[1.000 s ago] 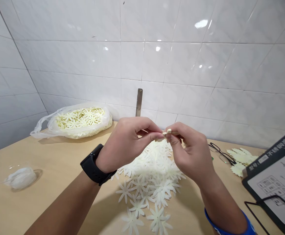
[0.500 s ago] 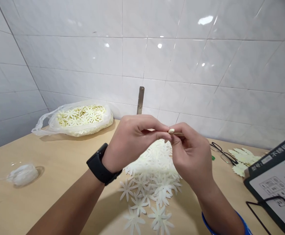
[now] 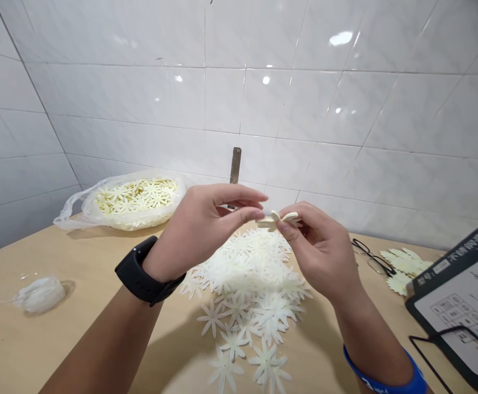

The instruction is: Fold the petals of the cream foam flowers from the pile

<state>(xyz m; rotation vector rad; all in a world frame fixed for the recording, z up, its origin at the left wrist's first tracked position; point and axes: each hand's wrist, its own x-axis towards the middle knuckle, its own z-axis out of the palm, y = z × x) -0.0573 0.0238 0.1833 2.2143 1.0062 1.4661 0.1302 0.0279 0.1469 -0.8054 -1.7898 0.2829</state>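
Observation:
Raised over the table, my right hand (image 3: pixel 323 249) pinches a pale cream flower cutout (image 3: pixel 274 219) between thumb and fingers, its petals bent upward. My left hand (image 3: pixel 206 230), with a black watch on the wrist, is at the cutout's left side. Its thumb and forefinger are parted, and the thumb tip is close to a petal; whether they touch I cannot tell. Below both hands a heap of similar white flower cutouts (image 3: pixel 247 268) spreads over the table, with several loose ones nearer to me.
A clear plastic bag (image 3: pixel 157 221) full of yellowish flower cutouts stands at back left. Crumpled plastic (image 3: pixel 40 293) lies on the left. Eyeglasses (image 3: pixel 372 257), more cutouts (image 3: pixel 405 262) and a dark box with Chinese print (image 3: pixel 456 306) are on the right. A metal strip (image 3: pixel 235 165) stands before the tiled wall.
My left hand has moved left, its thumb and forefinger parting from the pinch near the right hand's fingers. The cutout in my right hand now shows with its petals spread.

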